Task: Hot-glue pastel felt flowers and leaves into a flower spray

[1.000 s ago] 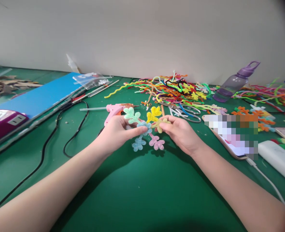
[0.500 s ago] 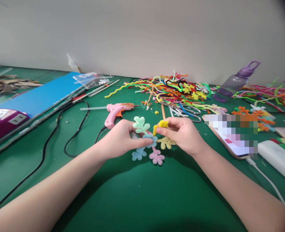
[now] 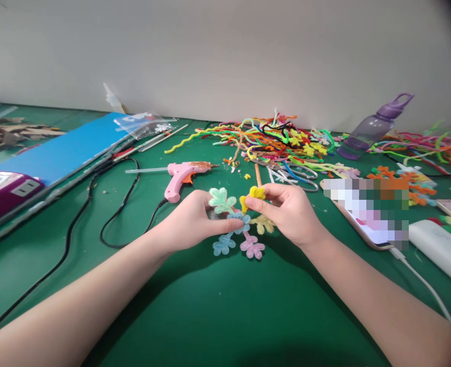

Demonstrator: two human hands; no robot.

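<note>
My left hand [image 3: 198, 219] pinches a pipe-cleaner snowflake with its thumb across the blue flower [image 3: 237, 222] at the centre. Flower-shaped tips stick out round it: mint green [image 3: 222, 201], blue [image 3: 224, 244], pink [image 3: 252, 246] and pale yellow [image 3: 264, 224]. Between thumb and fingers my right hand [image 3: 289, 211] grips a bright yellow pipe-cleaner flower [image 3: 256, 192], held just above the snowflake's centre. Part of that flower hides under the right thumb, so I cannot tell whether it touches the centre. Both hands are above the green table.
Beyond my left hand lies a pink hot glue gun [image 3: 179, 178] with a black cord. Loose pipe cleaners [image 3: 264, 135] pile up at the back, near a purple bottle [image 3: 367, 130]. A phone [image 3: 363, 214] and white power bank [image 3: 440, 250] lie right; a purple power strip [image 3: 11, 196] sits left.
The snowflake has tilted slightly, its lower blue and pink tips shifting a little right. The yellow flower has turned a bit in my right fingers. Both hands keep their grips.
</note>
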